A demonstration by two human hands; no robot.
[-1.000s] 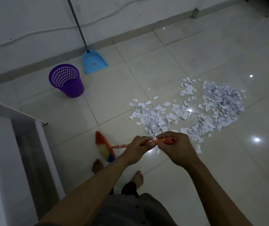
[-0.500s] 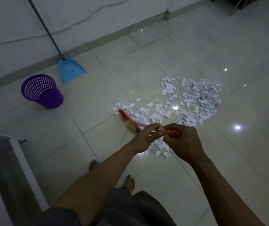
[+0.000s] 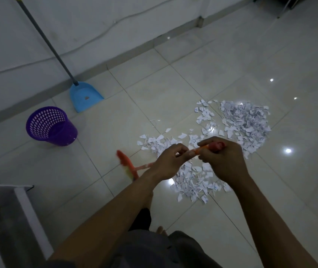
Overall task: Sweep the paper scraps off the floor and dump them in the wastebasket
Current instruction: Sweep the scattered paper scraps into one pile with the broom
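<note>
At the bottom edge a person in dark clothing is standing barefoot, one foot (image 3: 161, 230) showing between the forearms. To the lower left a white ledge (image 3: 28, 213) is cutting into view.

Both arms are reaching forward over the floor (image 3: 173, 84). The left hand (image 3: 170, 164) is curling its fingers round the orange shaft of a broom (image 3: 194, 151), lower down. The right hand (image 3: 222, 163) is gripping the red top end, just beside the left. The shaft is slanting down to the left, and the broom head (image 3: 126, 167) is showing as a red and yellow blur low over the tiles, just left of the scraps. Whether the bristles are touching the floor cannot be told.

The scraps (image 3: 196, 180) are lying on the floor under and beyond the hands: a loose patch just in front of the person, a thinner band past the knuckles, and a denser heap (image 3: 245, 120) farther right.

Farther left, well apart from the paper, the purple wastebasket (image 3: 66, 135) is standing upright on the tiles, its wall perforated with holes. Just beyond it a blue dustpan (image 3: 85, 95) is sitting on the floor near the skirting, its grey pole (image 3: 44, 39) running up across the wall (image 3: 77, 12). A thin cable (image 3: 113, 22) is trailing along that wall. Small light reflections are dotting the glossy tiles on the right.
</note>
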